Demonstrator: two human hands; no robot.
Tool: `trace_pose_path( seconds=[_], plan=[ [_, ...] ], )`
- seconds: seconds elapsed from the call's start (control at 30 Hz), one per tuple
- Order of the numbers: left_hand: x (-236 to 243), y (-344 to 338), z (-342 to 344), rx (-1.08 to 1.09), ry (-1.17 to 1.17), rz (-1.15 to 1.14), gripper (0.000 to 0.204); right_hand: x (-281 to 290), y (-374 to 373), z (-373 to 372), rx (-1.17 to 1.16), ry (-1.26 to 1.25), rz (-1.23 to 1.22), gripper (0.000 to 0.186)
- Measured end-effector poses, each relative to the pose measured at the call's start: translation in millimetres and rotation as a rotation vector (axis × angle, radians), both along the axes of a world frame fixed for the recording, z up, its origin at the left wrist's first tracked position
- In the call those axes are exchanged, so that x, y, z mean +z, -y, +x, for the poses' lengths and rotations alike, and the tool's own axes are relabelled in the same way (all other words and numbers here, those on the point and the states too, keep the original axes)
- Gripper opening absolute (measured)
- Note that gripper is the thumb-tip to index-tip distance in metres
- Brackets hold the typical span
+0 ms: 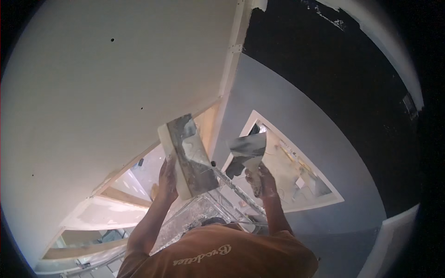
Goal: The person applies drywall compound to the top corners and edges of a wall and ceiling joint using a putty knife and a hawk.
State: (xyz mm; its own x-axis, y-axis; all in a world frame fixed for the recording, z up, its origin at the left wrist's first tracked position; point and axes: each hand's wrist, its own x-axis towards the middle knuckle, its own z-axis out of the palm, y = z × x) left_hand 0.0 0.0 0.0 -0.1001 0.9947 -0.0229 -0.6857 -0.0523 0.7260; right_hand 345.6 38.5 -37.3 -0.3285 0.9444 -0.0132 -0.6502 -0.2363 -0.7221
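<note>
My left hand (169, 180) is closed round the pale, long edge of a wide plastering blade (200, 172). The blade's grey face is turned up and carries patches of whitish filler. To its right, my right hand (264, 181) grips a putty knife (250, 142) by its handle, which is smeared with filler. The knife's broad metal blade points up and away from me, with wet-looking grey and white marks on it. The two tools are held apart, at about chest height, and neither touches a wall.
A large pale board (116, 83) with small dark holes slopes across the left. On the right stands a grey wall (296, 102) with a black band (320, 60) and a white-framed opening (337, 200). A spattered metal ladder or scaffold (241, 190) is below my hands.
</note>
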Motion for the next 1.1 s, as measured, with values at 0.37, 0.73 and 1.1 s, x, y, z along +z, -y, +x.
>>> trace_pose_path(
  seconds=[0.37,0.73,1.1],
  plan=[
    [-22,-25,23,-0.28,0.21,0.052,0.052,52,78,16,-0.049,0.101,-0.022,0.063],
    [-33,-29,27,-0.231,0.024,-0.042,0.054,44,81,-10,0.256,0.335,-0.174,0.048],
    [-21,-57,50,-0.316,0.101,-0.015,0.047,20,1,18,0.174,0.06,-0.252,0.048]
  ],
)
